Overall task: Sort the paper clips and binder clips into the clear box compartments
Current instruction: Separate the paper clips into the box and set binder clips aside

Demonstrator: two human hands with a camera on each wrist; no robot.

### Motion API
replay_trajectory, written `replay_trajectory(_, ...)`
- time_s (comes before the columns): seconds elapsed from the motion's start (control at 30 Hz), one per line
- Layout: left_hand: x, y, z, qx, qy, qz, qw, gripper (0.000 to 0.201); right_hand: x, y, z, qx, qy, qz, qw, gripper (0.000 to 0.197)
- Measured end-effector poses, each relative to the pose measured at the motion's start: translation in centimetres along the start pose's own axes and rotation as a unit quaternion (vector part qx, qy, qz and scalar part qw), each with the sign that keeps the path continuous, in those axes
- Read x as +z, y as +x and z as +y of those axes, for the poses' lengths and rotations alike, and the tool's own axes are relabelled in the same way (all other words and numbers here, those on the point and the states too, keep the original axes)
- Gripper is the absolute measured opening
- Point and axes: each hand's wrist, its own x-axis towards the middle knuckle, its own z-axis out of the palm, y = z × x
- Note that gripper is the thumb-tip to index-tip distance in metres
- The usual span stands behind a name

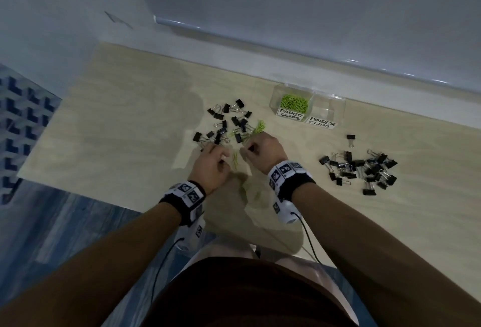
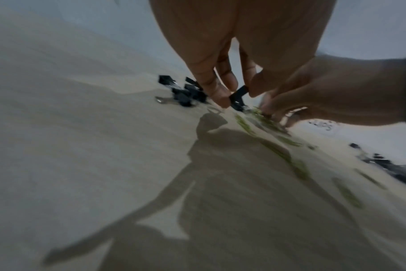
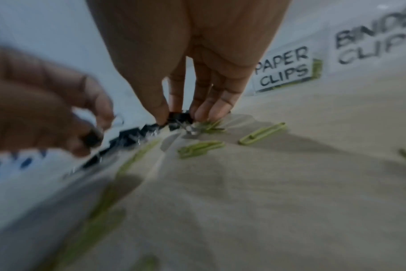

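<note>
My left hand (image 1: 222, 158) pinches a black binder clip (image 2: 238, 98) between thumb and fingers, just above the table. My right hand (image 1: 248, 148) pinches another black binder clip (image 3: 179, 117) at the near edge of the mixed pile (image 1: 229, 123) of binder clips and green paper clips (image 3: 201, 147). The clear box (image 1: 325, 97) stands at the back right. Its "PAPER CLIPS" compartment (image 1: 294, 102) holds green clips; the "BINDER CLIPS" compartment (image 1: 325, 111) looks empty. Both wrist views are blurred.
A second heap of black binder clips (image 1: 360, 167) lies to the right, with one stray clip (image 1: 350, 139) behind it. Loose green paper clips (image 1: 250, 188) are strewn between my wrists. The table's left edge (image 1: 39, 144) drops to a blue patterned floor.
</note>
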Motion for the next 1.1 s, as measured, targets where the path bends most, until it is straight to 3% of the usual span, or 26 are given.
replay_trajectory(0.07, -0.9, 1.0, -1.2, -0.010, 0.045, 0.017, 0.999, 0.021, -1.0, -0.3, 0.6, 0.039, 0.077, 0.070, 0.994, 0.006)
replay_trajectory(0.13, -1.5, 2.2, -1.6, 0.018, 0.127, 0.020, 0.991, 0.018, -2.4, -0.7, 2.1, 0.080, 0.086, 0.120, 0.986, 0.006)
replay_trajectory(0.27, -1.0, 5.0, 0.3, 0.047, 0.188, -0.023, 0.981, 0.027, -4.6, -1.3, 5.7, 0.125, -0.065, 0.092, 0.986, 0.015)
replay_trajectory(0.37, 0.0, 6.8, 1.5, 0.028, 0.216, -0.065, 0.974, 0.036, -5.2, -0.9, 6.0, 0.100, -0.151, 0.037, 0.983, 0.027)
replay_trajectory(0.5, 0.6, 7.8, 1.7, 0.009, 0.202, -0.073, 0.977, 0.033, -4.7, 1.0, 3.5, 0.040, -0.158, 0.000, 0.987, 0.029)
replay_trajectory(0.67, 0.1, 7.6, 0.8, 0.033, 0.110, -0.065, 0.991, 0.016, -3.8, 3.0, 1.9, 0.026, -0.180, -0.061, 0.981, 0.041)
replay_trajectory(0.77, -0.8, 6.9, 0.2, 0.045, 0.057, -0.039, 0.997, 0.015, -3.6, 3.6, 2.3, 0.024, -0.183, -0.076, 0.980, 0.036)
replay_trajectory(0.93, -2.7, 7.1, -1.1, -0.004, 0.144, 0.050, 0.988, 0.018, -4.1, 2.9, 2.9, -0.002, -0.139, -0.066, 0.988, 0.015)
replay_trajectory(1.1, -2.0, 8.2, 0.0, 0.008, 0.224, 0.014, 0.974, 0.019, -4.7, 0.8, 4.5, -0.029, -0.130, 0.024, 0.991, 0.008)
